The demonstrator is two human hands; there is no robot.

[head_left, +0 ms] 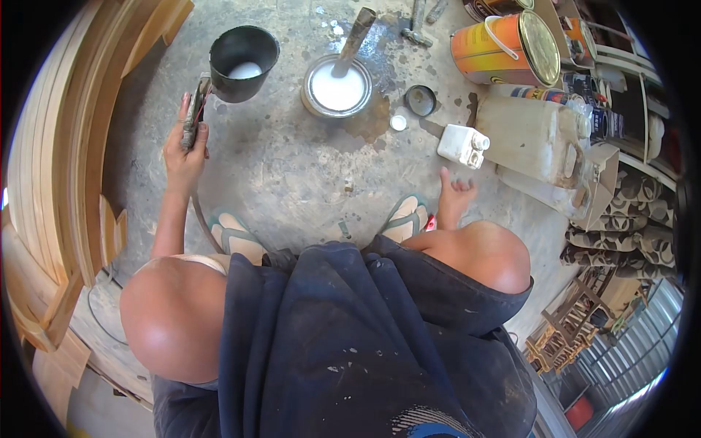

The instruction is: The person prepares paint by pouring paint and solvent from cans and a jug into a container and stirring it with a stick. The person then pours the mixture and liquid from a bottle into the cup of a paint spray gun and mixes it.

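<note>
My left hand (187,150) is wrapped round the handle of a spray gun (196,113), whose dark cup (244,64) holds some white liquid. A hose runs down from the handle beside my forearm. To the right, an open tin (337,87) of white liquid has a stained stick (355,40) standing in it. My right hand (456,193) has its fingers apart and holds nothing, just below a small white bottle (461,144) lying on the floor. A white cap (398,123) and a dark round lid (420,101) lie between tin and bottle.
Curved wooden pieces (66,131) stand along the left. On the right are an orange bucket (504,48), a large cloudy jerrycan (529,139) and shelves (646,80). My sandalled feet rest on the stained concrete floor (292,175).
</note>
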